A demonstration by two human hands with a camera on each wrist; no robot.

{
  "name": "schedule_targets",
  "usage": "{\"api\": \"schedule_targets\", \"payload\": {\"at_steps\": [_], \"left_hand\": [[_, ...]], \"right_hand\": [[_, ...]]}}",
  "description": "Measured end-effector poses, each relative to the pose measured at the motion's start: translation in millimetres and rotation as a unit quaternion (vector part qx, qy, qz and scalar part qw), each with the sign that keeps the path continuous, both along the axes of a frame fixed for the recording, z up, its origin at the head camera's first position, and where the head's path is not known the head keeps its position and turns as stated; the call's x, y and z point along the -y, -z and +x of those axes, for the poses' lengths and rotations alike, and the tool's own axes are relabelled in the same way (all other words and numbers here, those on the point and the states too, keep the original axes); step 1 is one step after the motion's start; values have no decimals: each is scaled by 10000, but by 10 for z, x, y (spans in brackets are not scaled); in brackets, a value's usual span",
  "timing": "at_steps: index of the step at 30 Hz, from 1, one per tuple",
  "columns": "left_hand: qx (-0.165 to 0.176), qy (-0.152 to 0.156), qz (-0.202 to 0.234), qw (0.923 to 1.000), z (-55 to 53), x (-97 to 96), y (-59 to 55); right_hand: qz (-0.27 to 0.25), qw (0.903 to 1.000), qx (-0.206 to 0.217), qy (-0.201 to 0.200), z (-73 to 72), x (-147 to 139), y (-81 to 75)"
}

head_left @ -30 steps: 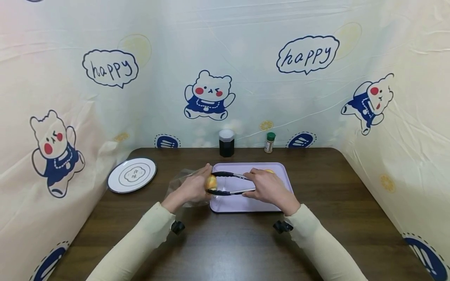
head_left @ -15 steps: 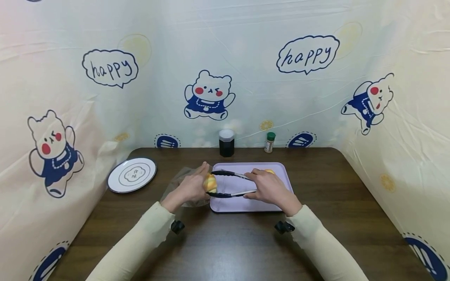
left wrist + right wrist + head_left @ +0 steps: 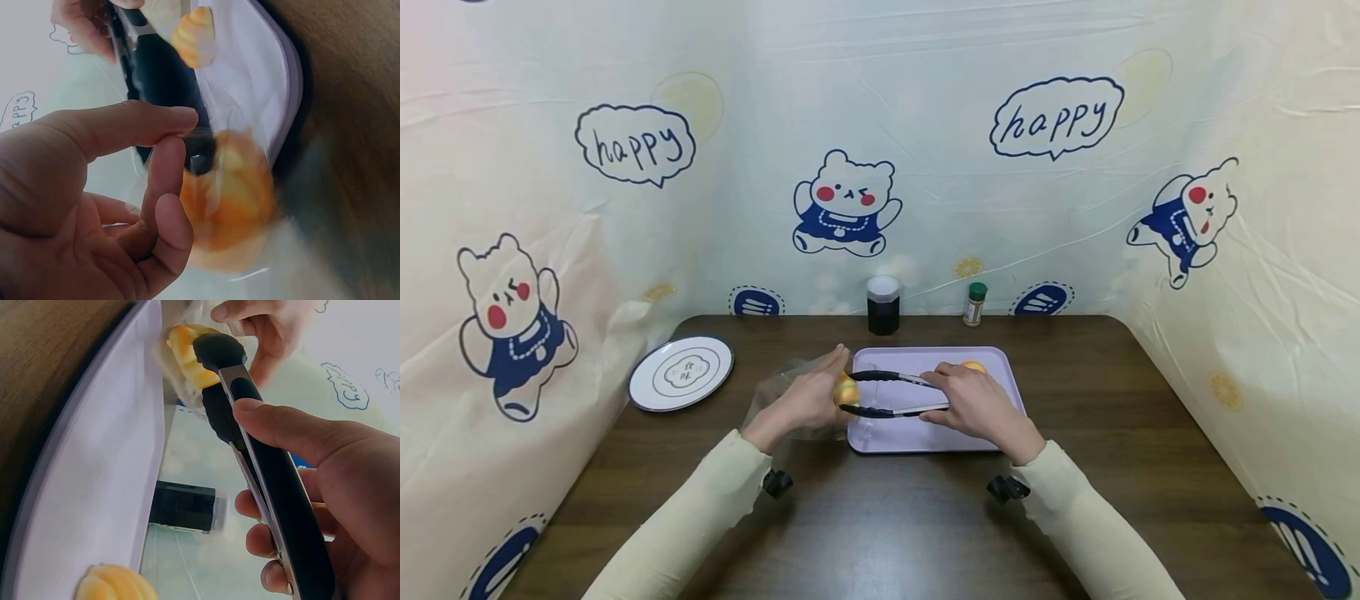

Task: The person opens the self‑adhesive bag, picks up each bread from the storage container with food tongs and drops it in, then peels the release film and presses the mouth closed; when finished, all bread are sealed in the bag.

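My left hand (image 3: 807, 400) pinches the edge of a clear plastic bag (image 3: 775, 387) between thumb and fingers. A golden striped bread roll (image 3: 231, 194) sits at the bag's mouth, seen through the film in the left wrist view. My right hand (image 3: 973, 404) grips black-and-silver tongs (image 3: 265, 450), thumb on one arm and fingers on the other. Their black tips are at the roll, one overlapping it in the right wrist view; how firmly they touch it I cannot tell. The lilac tray (image 3: 917, 435) lies under the tongs, carrying a second bread roll (image 3: 115, 586).
A white plate (image 3: 681, 373) with a dark rim rests at the table's left edge. At the back stand a black jar (image 3: 883, 307) with a pale lid and a small green-capped shaker (image 3: 974, 304). A printed cloth (image 3: 850, 100) hangs behind and along both sides.
The bread roll at the bag's mouth has shifted slightly left, and less of it shows beside my left hand. The tong tips have moved a little with it. Both hands stay nearly in place.
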State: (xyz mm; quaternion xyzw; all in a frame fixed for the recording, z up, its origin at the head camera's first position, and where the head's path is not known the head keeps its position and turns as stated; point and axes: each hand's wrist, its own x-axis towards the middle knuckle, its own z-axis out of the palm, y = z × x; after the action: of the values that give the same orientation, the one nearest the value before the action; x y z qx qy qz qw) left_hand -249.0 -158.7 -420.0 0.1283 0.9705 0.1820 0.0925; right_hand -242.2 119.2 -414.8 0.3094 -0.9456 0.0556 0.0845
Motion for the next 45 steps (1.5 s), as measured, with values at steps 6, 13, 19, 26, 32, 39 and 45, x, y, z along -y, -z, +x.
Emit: {"api": "schedule_targets", "payload": {"at_steps": [6, 13, 19, 26, 32, 39, 45], "left_hand": [[142, 40, 74, 9999, -5, -27, 38], [0, 54, 160, 9999, -5, -34, 31], [-40, 138, 221, 9997, 0, -9, 36], [129, 154, 404, 9990, 9, -13, 64], [19, -62, 404, 9992, -5, -19, 67], [-88, -51, 143, 9998, -18, -6, 76], [-108, -1, 238, 9997, -14, -7, 58]], "right_hand": [[-39, 9999, -76, 148, 2, 51, -27], [55, 9999, -27, 116, 9, 103, -41], [-45, 9999, -150, -13, 11, 106, -38], [-67, 9996, -35, 254, -6, 120, -10], [-18, 9998, -84, 151, -9, 104, -5], [-32, 9996, 86, 273, -15, 85, 29], [-56, 9996, 42, 276, -14, 66, 61]]}}
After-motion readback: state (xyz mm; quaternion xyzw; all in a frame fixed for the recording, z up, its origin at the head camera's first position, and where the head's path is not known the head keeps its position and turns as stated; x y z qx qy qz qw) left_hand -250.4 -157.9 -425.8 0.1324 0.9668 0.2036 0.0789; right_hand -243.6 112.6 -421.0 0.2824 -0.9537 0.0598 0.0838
